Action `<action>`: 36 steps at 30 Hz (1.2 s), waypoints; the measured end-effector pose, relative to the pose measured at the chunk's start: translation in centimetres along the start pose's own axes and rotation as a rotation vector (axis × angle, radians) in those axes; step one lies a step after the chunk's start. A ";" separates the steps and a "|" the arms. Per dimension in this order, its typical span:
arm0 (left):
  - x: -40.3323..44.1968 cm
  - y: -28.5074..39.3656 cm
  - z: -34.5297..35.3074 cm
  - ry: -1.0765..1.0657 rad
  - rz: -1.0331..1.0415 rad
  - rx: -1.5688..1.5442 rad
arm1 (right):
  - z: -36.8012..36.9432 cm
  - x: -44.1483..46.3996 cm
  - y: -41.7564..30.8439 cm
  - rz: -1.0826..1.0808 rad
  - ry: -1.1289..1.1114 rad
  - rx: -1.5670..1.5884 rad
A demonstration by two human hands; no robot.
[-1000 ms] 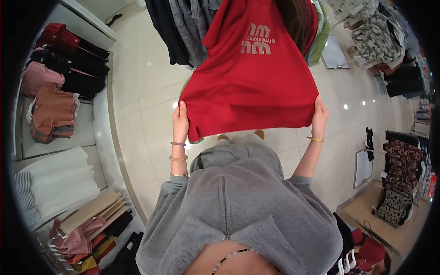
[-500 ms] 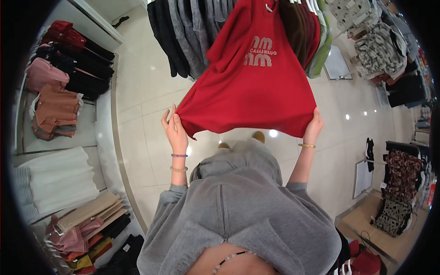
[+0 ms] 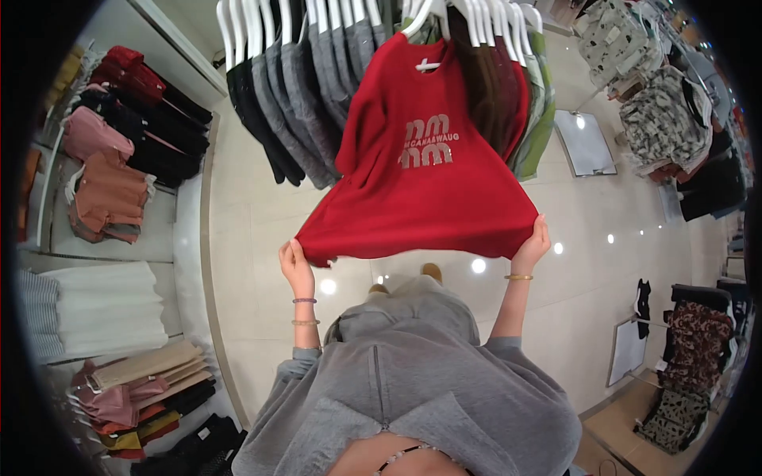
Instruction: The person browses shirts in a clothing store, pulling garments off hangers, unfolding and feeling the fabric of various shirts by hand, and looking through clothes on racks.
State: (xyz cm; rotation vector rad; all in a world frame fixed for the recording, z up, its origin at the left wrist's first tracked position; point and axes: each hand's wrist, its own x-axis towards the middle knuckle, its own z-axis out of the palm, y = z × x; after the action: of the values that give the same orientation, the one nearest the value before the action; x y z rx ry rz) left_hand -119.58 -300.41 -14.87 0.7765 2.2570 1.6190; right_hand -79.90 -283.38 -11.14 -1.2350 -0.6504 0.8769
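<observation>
A red sweatshirt (image 3: 436, 206) with pale lettering on its chest hangs from a white hanger (image 3: 425, 20) at the front of a row of clothes. Its lower edge is stretched out sideways towards me. My left hand (image 3: 297, 268) pinches the left bottom corner between thumb and fingers. At the right bottom corner, my right hand (image 3: 532, 247) grips the hem. Both hands are closed on the cloth, and the fingers behind it are partly hidden.
Grey tops (image 3: 305, 111) hang left of the sweatshirt, and green garments (image 3: 532, 135) hang to its right. Shelving along the left holds an orange top (image 3: 107, 194) and white clothing (image 3: 111, 305). More patterned clothes (image 3: 667, 119) hang at the right above the tiled floor (image 3: 444, 317).
The sweatshirt and both hands sit lower in view, and more of the hangers shows at the top. My left fingers, partly spread before, are now folded closer on the hem.
</observation>
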 end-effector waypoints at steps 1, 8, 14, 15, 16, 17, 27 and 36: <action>0.2 -0.1 0.6 0.009 -0.021 -0.009 | -0.5 1.4 0.4 -0.005 -0.029 -0.037; 1.0 -1.0 3.9 0.118 -0.049 0.051 | -0.8 5.9 -1.8 -0.531 -0.008 -0.582; -2.9 4.0 6.8 0.263 0.077 0.191 | -2.0 9.6 -3.0 -0.256 -0.146 -0.429; -4.0 5.5 7.6 0.227 0.041 0.118 | -2.0 10.2 -3.2 -0.259 -0.208 -0.363; -4.6 6.3 8.3 0.194 0.008 0.046 | -2.5 11.1 -2.7 -0.166 -0.280 -0.318; -4.8 5.5 8.6 0.149 -0.082 0.023 | -3.3 12.1 -1.9 -0.070 -0.352 -0.274; -9.5 5.6 14.6 -0.635 -0.438 -0.126 | -0.4 6.9 -5.8 0.786 -1.126 -0.165; -12.2 1.7 26.0 -0.754 -0.621 -0.797 | 0.3 6.1 -7.3 1.146 -1.326 0.554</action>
State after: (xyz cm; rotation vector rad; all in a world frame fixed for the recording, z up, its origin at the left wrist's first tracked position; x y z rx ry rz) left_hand -96.16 -286.09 -23.54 0.3168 1.0308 1.3865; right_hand -75.38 -278.67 -4.19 -0.2547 -0.5609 2.7021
